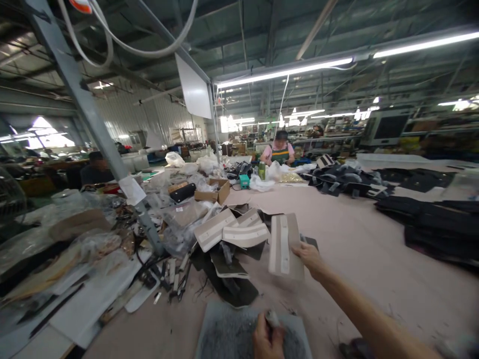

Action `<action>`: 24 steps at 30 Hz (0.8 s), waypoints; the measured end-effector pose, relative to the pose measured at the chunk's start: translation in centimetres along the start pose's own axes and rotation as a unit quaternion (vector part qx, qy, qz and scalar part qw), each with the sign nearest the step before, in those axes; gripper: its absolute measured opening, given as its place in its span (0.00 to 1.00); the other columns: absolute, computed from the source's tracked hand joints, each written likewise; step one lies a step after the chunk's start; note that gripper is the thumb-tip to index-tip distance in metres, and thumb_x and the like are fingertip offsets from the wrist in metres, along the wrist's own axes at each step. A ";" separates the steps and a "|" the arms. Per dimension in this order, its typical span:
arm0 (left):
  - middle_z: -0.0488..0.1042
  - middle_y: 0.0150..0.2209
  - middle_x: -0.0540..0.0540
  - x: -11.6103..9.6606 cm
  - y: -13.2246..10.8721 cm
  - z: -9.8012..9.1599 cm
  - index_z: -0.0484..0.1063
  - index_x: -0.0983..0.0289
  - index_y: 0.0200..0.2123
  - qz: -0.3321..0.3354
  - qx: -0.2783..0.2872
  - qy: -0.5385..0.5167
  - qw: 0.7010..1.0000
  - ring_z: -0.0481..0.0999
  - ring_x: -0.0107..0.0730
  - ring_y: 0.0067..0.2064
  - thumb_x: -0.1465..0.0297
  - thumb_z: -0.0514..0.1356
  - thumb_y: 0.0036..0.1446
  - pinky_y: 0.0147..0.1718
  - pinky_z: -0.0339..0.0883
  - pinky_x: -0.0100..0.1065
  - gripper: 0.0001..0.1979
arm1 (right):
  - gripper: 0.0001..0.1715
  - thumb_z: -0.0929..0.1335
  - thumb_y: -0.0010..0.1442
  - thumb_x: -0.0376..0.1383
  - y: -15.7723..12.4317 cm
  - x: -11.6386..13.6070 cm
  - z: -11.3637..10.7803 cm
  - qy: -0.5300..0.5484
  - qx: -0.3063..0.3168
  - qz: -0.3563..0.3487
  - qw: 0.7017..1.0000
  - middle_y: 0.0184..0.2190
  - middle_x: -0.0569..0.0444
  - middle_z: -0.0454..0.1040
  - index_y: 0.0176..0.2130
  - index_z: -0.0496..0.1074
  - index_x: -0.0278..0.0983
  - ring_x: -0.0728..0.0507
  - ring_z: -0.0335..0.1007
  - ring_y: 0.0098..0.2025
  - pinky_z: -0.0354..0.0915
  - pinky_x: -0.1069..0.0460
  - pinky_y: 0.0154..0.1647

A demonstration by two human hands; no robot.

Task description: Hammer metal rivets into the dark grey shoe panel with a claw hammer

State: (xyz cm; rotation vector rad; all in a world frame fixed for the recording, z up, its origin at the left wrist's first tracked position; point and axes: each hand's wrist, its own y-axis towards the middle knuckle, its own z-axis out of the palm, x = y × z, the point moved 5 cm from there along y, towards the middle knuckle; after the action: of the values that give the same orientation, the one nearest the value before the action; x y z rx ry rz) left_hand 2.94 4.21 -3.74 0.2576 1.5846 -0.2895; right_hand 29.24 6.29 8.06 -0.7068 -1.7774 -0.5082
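Observation:
My right hand (310, 259) grips the right edge of a beige panel (276, 252), raised over the table, with a pale strip and small metal fittings down its middle. At the bottom, my left hand (266, 338) is closed around a short greyish cylindrical object (272, 317); its kind cannot be made out. Beneath that hand lies a worn grey board (220, 331) with dark marks. Left of the raised panel, several similar beige pieces (245, 234) rest on a heap of dark pieces (235, 291).
Loose tools and strips (175, 276) lie beside a slanted metal post (144, 227). Plastic bags and an open cardboard box (213, 192) crowd the left. Dark pieces (441, 224) are stacked at right. A co-worker (279, 149) sits across the pinkish table (352, 234).

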 end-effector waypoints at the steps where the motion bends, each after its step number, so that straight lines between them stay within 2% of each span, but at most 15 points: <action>1: 0.79 0.28 0.56 -0.6 -0.2 -0.4 0.75 0.63 0.35 -0.013 -0.004 -0.015 1.000 0.77 0.40 0.33 0.44 0.62 0.51 0.38 0.72 0.37 0.26 | 0.21 0.67 0.62 0.49 -1.9 0.2 -0.7 0.010 0.001 -0.025 1.000 0.33 0.49 0.79 0.39 0.77 0.34 0.41 0.75 0.37 0.72 0.45 0.41; 3: 0.81 0.32 0.57 -1.7 -0.6 -1.4 0.74 0.64 0.37 -0.049 -0.018 -0.075 0.996 0.79 0.40 0.37 0.46 0.65 0.50 0.41 0.73 0.37 0.26 | 0.23 0.68 0.59 0.51 -6.6 0.1 -1.8 0.024 0.007 -0.068 0.997 0.41 0.47 0.81 0.41 0.79 0.35 0.35 0.75 0.47 0.71 0.42 0.51; 5: 0.82 0.35 0.56 -2.3 -0.7 -2.9 0.73 0.64 0.38 -0.087 -0.075 -0.154 0.981 0.80 0.39 0.39 0.48 0.67 0.49 0.43 0.73 0.38 0.25 | 0.21 0.71 0.56 0.50 -12.1 -0.8 -2.2 0.013 0.032 -0.108 0.994 0.49 0.47 0.80 0.43 0.81 0.39 0.33 0.71 0.56 0.66 0.39 0.61; 8: 0.82 0.38 0.55 -2.9 -0.7 -5.2 0.74 0.63 0.40 -0.092 -0.154 -0.191 0.965 0.80 0.36 0.41 0.52 0.68 0.49 0.45 0.72 0.37 0.23 | 0.16 0.71 0.60 0.44 -19.4 -4.1 -1.5 -0.042 0.091 -0.167 0.981 0.56 0.46 0.77 0.46 0.82 0.45 0.34 0.65 0.65 0.58 0.33 0.69; 10: 0.82 0.38 0.55 -3.4 -0.6 -5.9 0.74 0.63 0.40 -0.074 -0.146 -0.173 0.971 0.79 0.35 0.43 0.54 0.68 0.50 0.48 0.71 0.37 0.21 | 0.16 0.68 0.63 0.42 -22.4 -7.1 -1.0 -0.076 0.125 -0.173 0.974 0.60 0.45 0.74 0.48 0.81 0.46 0.35 0.62 0.68 0.57 0.31 0.69; 13: 0.83 0.39 0.55 -4.6 -0.4 -5.2 0.74 0.64 0.42 -0.047 -0.049 -0.119 0.990 0.79 0.33 0.44 0.58 0.67 0.54 0.51 0.69 0.36 0.18 | 0.17 0.67 0.64 0.40 -23.7 -10.1 -0.2 -0.085 0.178 -0.155 0.968 0.64 0.46 0.70 0.51 0.79 0.46 0.36 0.60 0.69 0.58 0.32 0.70; 17: 0.82 0.40 0.56 -6.3 0.2 -2.1 0.74 0.65 0.42 0.001 0.080 -0.044 0.996 0.79 0.33 0.43 0.61 0.64 0.58 0.49 0.69 0.34 0.14 | 0.19 0.63 0.68 0.38 -23.0 -8.8 1.1 -0.097 0.250 -0.203 0.942 0.64 0.46 0.70 0.53 0.78 0.44 0.38 0.57 0.71 0.59 0.35 0.70; 20: 0.82 0.39 0.57 -6.6 1.0 -0.1 0.73 0.66 0.42 0.023 0.124 -0.012 0.992 0.79 0.34 0.41 0.62 0.64 0.58 0.46 0.71 0.35 0.14 | 0.18 0.64 0.68 0.39 -22.6 -7.9 2.0 -0.121 0.249 -0.227 0.934 0.64 0.44 0.70 0.53 0.78 0.42 0.36 0.57 0.71 0.59 0.33 0.69; 24: 0.82 0.39 0.57 -5.2 1.8 0.4 0.72 0.65 0.41 0.020 0.130 -0.007 0.991 0.81 0.38 0.42 0.62 0.64 0.57 0.47 0.72 0.38 0.14 | 0.17 0.66 0.66 0.38 -22.5 -8.7 2.7 -0.135 0.236 -0.254 0.928 0.63 0.43 0.71 0.53 0.77 0.42 0.35 0.58 0.70 0.59 0.30 0.69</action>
State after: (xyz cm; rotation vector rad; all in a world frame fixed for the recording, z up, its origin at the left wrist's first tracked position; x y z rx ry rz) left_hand 4.15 5.83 1.43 0.4864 1.5263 -0.4661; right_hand 13.86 -10.23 -0.88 0.0354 -2.2450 -0.3037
